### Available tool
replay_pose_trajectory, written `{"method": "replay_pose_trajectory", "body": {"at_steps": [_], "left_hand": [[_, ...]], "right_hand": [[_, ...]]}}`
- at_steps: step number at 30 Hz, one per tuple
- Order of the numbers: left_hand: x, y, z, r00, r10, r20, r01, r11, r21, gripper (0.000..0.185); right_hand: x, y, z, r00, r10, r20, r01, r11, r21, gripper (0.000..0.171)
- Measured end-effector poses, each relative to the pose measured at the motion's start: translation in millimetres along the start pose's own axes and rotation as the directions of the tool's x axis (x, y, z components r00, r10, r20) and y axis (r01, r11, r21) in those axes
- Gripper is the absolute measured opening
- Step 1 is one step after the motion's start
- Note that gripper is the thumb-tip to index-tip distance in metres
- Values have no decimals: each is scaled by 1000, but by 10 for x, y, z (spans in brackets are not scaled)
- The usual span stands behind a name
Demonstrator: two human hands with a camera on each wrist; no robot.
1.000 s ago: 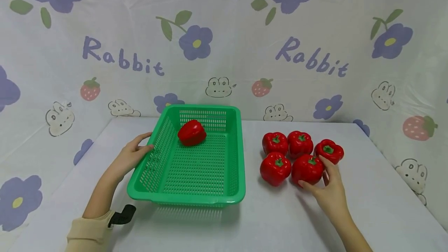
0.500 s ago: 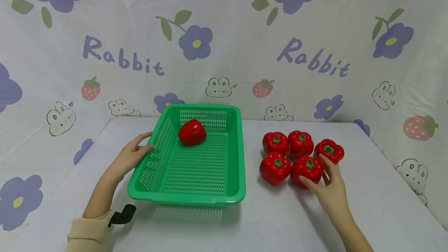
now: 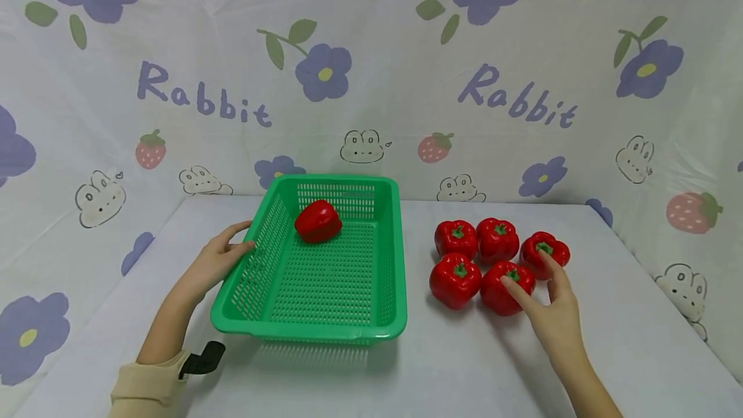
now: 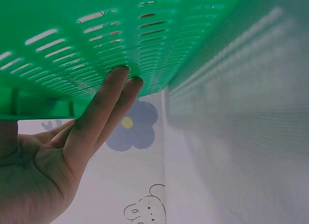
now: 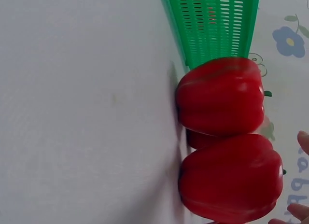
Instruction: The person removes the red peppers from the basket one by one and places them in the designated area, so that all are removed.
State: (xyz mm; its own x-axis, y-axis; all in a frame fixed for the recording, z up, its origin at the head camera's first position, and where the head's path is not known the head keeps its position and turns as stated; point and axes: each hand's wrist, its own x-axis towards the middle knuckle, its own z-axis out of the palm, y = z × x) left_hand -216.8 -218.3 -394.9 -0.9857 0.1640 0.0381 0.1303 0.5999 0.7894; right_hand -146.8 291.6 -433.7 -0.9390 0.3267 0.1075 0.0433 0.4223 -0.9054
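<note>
A green slotted basket (image 3: 307, 333) stands on the table with one red pepper (image 3: 317, 221) lying in its far part. My left hand (image 3: 232, 247) rests on the basket's left wall; in the left wrist view its straight fingers (image 4: 116, 89) lie flat against the outside of the wall (image 4: 159, 35). Right of the basket several red peppers sit in a cluster. My right hand (image 3: 548, 308) reaches over the front right pepper (image 3: 500, 292), one straight finger on its top by the green stem, another beside the right-hand pepper (image 3: 536, 249). The right wrist view shows two peppers (image 5: 219, 96) (image 5: 229, 178) and fingertips (image 5: 303, 139) at its edge.
The table (image 3: 453, 366) is covered in a white cloth, and a flower and rabbit patterned cloth hangs behind and to both sides. A beige sleeve with a black strap (image 3: 200, 357) is on my left wrist. The other peppers (image 3: 456, 237) (image 3: 496, 239) (image 3: 455, 280) stand close together.
My right hand's fingers have slid from around the front right pepper's side up onto its top. The left hand and the basket have not moved.
</note>
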Motion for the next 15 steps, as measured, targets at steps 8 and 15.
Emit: {"method": "replay_pose_trajectory", "body": {"at_steps": [8,15], "left_hand": [[2,-2,1,1000,-5,3,5,1000,-2,63],[3,0,3,1000,-4,-4,4,1000,5,63]], "right_hand": [[38,-103,-9,1000,-15,-25,15,1000,18,89],[86,-208,14,999,-10,-31,11,1000,28,89]]}}
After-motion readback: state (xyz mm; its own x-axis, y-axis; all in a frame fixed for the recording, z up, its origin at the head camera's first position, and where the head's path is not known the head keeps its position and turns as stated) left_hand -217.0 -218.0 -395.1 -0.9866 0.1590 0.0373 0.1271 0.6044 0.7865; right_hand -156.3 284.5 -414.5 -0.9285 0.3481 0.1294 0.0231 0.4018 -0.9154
